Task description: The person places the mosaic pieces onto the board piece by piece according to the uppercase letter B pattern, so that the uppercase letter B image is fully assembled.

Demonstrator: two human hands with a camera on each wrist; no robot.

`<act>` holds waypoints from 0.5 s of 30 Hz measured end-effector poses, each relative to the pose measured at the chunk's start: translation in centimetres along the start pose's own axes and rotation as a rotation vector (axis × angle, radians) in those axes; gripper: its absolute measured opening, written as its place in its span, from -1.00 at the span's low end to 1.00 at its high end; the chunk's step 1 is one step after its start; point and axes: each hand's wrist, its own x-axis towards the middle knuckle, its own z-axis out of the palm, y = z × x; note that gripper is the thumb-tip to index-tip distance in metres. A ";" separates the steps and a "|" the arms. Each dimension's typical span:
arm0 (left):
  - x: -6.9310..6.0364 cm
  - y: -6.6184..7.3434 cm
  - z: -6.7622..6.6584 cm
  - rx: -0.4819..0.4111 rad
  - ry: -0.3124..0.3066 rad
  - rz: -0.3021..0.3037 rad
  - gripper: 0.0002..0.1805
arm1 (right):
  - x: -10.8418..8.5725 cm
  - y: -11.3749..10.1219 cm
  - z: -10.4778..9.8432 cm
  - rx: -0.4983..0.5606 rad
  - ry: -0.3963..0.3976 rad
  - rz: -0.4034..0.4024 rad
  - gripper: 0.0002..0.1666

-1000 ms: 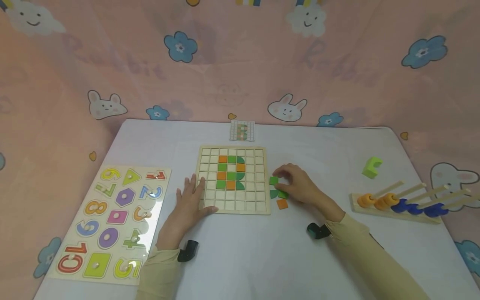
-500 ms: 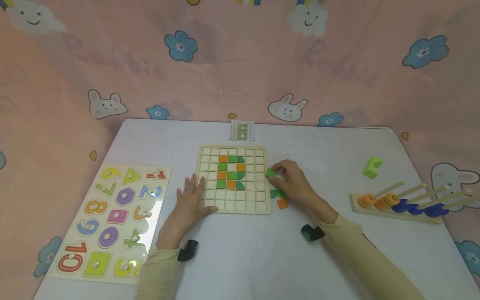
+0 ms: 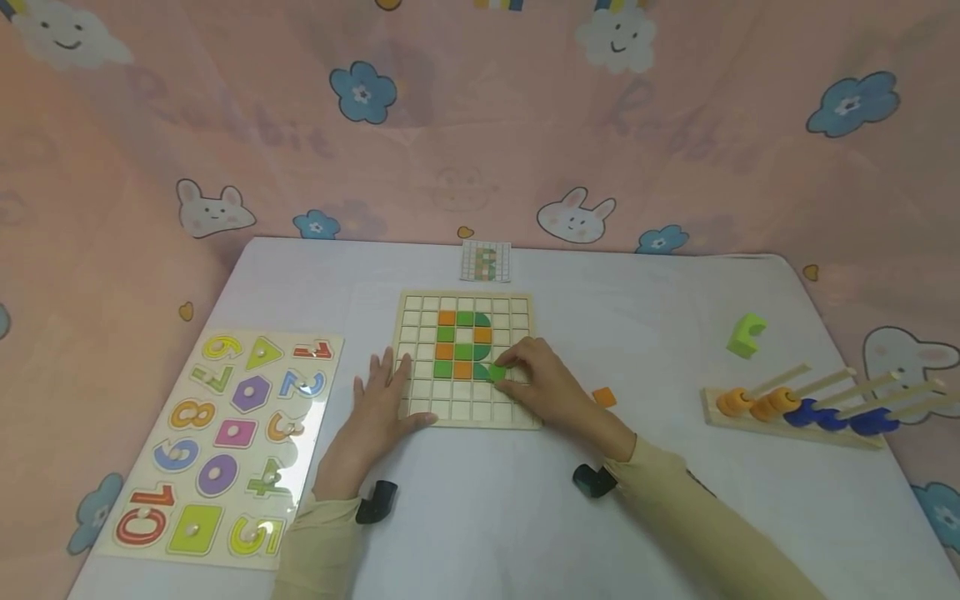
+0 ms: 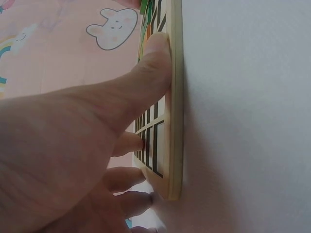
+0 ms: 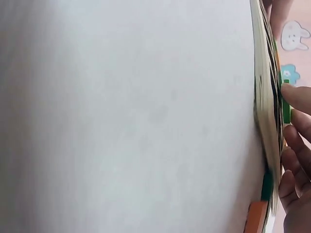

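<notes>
- Green tile (image 3: 497, 372): over the gridded board, just to the right of the curved dark-green piece in the pattern's lowest row. Whether it touches the board's face cannot be told.
- Right hand (image 3: 543, 385): thumb and fingertips pinch the tile by its edges, parted only about as far as its width; the other fingers curl loosely behind.
- Handling: it looks like thin, rigid painted wood, probably light, hard to break and a little slick. Opposite edges seem the best hold, leaving the underside free; a tight squeeze could twist it.
- Left hand (image 3: 375, 412): fingers spread and nearly straight, thumb resting on the board's near frame; it grips nothing.
- Gridded board (image 3: 461, 409): flat and apparently stiff, bearing coloured pieces (image 3: 465, 351) in green and orange. Its raised frame gives a steady place to press.
- Orange tile (image 3: 604, 397): lying on the white cloth near the right wrist; the right wrist view also shows a dark-green piece (image 5: 267, 185) by the board's edge.
- Number puzzle (image 3: 243, 504) to the left; bead stand (image 3: 795, 429) and light-green block (image 3: 747, 335) well apart to the right.
- Pattern card (image 3: 486, 262): beyond the board, before the pink backdrop (image 3: 450, 150).
</notes>
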 end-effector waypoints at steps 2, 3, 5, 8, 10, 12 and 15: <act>0.0 0.0 0.0 0.002 0.004 0.000 0.14 | 0.1 -0.3 0.3 0.001 -0.020 -0.004 -0.68; 0.0 0.0 0.0 0.003 0.005 0.000 0.14 | 0.2 -0.5 0.4 0.002 -0.032 -0.006 -0.68; 0.0 -0.1 0.0 0.004 0.004 0.000 0.14 | 0.2 -0.9 0.7 -0.004 -0.051 -0.009 -0.68; 0.1 -0.1 0.1 0.005 0.003 0.000 0.14 | 0.2 -1.5 0.8 -0.001 -0.069 -0.009 -0.69; 0.1 -0.1 0.1 0.004 0.002 0.000 0.14 | 0.1 -1.8 0.9 -0.014 -0.074 -0.012 -0.70; 0.1 -0.1 0.0 0.005 0.002 0.000 0.14 | 0.0 -1.9 0.9 -0.025 -0.075 -0.014 -0.69; 0.0 -0.1 0.0 0.005 0.003 0.001 0.14 | -0.1 -1.8 0.9 -0.030 -0.081 -0.019 -0.61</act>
